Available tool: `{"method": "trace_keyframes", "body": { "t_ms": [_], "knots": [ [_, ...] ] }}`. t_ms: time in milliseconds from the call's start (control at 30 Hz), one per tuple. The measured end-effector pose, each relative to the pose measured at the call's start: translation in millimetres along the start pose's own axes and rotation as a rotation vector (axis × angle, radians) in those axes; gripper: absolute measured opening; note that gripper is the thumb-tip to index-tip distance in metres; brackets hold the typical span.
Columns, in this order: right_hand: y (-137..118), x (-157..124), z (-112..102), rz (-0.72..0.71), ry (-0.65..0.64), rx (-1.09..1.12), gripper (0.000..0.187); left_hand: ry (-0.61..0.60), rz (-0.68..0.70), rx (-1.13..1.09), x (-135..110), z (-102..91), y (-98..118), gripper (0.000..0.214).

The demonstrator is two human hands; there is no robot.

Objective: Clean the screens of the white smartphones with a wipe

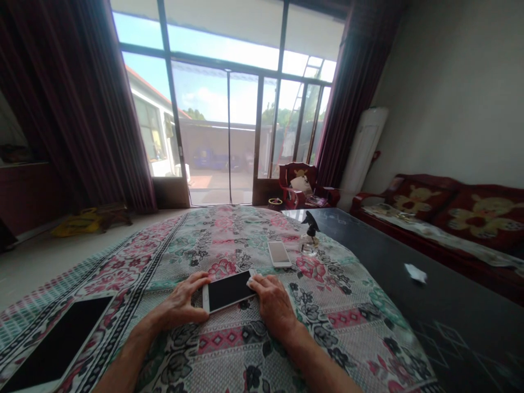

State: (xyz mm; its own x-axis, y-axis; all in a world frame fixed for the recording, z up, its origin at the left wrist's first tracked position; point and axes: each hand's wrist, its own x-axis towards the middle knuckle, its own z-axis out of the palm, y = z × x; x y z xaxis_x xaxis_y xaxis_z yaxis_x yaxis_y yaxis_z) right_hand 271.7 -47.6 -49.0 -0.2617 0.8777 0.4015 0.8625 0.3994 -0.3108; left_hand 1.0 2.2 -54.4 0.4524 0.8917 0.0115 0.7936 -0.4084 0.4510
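A white-framed smartphone (229, 292) with a dark screen lies face up on the flowered tablecloth (229, 349). My left hand (182, 302) grips its left end, thumb at the near edge and fingers at the far edge. Over the right end, the fingers of my right hand (275, 305) are closed on a small white tissue (250, 279), pressed against the phone. Just beyond lies a second white phone (279, 255), its screen greyish with reflected light. Beside that stands a small clear spray bottle (310, 244) with a black trigger head.
At the left, a large white tablet (61, 344) with a black screen lies on the cloth. A crumpled white paper (416, 273) rests on the dark tabletop (380, 262) at the right. Beyond are a red sofa (426, 204), an armchair (301, 185) and glass doors (208, 136).
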Motion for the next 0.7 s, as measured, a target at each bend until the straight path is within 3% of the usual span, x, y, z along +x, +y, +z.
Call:
{"method": "trace_keyframes", "body": {
  "t_ms": [333,700],
  "knots": [
    [0.7,-20.6,-5.8,-0.041,-0.023,-0.044,0.035,0.034,-0.005,-0.008,-1.0,0.7,-0.3,0.074],
    [4.3,25.1,2.5,-0.022,-0.019,-0.047,0.031,0.035,0.000,-0.019,1.5,4.5,-6.4,0.079]
  ]
}}
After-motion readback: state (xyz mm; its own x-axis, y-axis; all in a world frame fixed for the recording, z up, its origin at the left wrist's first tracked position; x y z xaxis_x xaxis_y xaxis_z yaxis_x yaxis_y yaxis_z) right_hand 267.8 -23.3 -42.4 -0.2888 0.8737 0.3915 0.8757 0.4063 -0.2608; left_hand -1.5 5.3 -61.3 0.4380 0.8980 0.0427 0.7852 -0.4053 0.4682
